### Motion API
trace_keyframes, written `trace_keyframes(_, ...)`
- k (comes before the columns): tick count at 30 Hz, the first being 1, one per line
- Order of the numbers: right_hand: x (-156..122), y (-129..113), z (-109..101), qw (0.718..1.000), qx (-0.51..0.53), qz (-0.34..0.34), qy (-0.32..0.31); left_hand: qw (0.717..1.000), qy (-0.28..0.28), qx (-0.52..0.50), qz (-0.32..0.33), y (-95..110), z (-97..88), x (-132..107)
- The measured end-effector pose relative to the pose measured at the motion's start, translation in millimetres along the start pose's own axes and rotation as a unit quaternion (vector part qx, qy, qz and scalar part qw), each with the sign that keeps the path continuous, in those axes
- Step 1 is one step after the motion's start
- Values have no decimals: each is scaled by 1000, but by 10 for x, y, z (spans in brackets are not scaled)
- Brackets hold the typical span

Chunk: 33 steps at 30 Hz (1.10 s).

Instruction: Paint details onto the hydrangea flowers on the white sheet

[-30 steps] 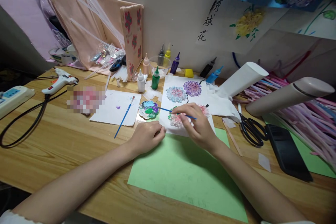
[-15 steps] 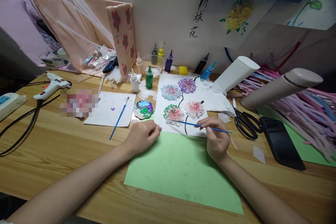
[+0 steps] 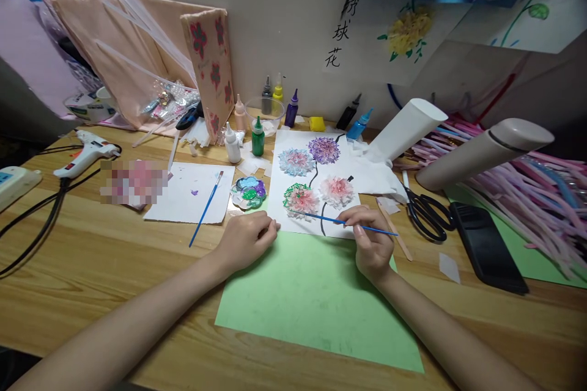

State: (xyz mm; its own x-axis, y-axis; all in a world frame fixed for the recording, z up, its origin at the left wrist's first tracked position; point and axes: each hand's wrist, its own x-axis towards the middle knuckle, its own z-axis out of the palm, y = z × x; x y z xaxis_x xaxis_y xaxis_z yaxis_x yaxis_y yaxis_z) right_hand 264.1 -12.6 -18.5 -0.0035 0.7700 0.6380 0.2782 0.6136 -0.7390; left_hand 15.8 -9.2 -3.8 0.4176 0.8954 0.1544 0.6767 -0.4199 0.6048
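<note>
My right hand (image 3: 373, 244) grips a thin blue paintbrush (image 3: 328, 219) between thumb and fingers. The brush tip is at the lower left of a pink ruffled flower (image 3: 303, 203) whose upper left edge carries green paint; whether it touches cannot be told. That flower sits on a white sheet (image 3: 287, 139) with blue, purple and another pink flower and dark stems. Curled closed, my left hand (image 3: 245, 238) rests at the sheet's lower left corner, with nothing visible in it. Just beyond it lies a paint palette (image 3: 248, 193) with green, blue and purple paint.
A second brush (image 3: 206, 208) lies on white paper (image 3: 183, 195) at left, near a glue gun (image 3: 85, 153). Paint bottles (image 3: 257, 137) stand behind. Scissors (image 3: 426, 214), a phone (image 3: 488, 247) and a wooden stick (image 3: 397, 232) lie right. Green paper (image 3: 321, 299) spreads in front.
The right hand and brush have shifted slightly, with the tip still by the green-edged flower. The whole view has moved a little; the left hand stays at the sheet's corner.
</note>
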Motion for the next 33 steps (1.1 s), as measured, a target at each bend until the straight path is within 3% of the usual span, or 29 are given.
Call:
trace_keyframes(3, -4, 7, -1, 1000, 5, 7, -2, 1000, 2, -1, 1, -2, 6, -1)
trace_keyframes(6, -3, 27, -1, 999, 30, 25, 38, 1000, 1, -6, 1, -4, 8, 5)
trace_keyframes(11, 9, 53, 5, 989, 82, 96, 78, 1000, 2, -6, -2, 2, -1, 6)
trace_keyframes(16, 5, 18, 11, 994, 48, 96, 20, 1000, 1, -7, -2, 7, -6, 0)
trace_keyframes(21, -5, -5, 20, 996, 23, 68, 44, 1000, 3, -4, 1, 4, -2, -5)
trace_keyframes(25, -2, 6, 25, 997, 16, 77, 6, 1000, 8, 3, 6, 5, -1, 0)
trace_keyframes(29, -3, 17, 21, 996, 28, 75, 28, 1000, 3, 0, 6, 4, -2, 4)
trace_keyframes(33, -2, 15, 21, 995, 25, 96, -14, 1000, 1, 6, 3, 7, -4, 4)
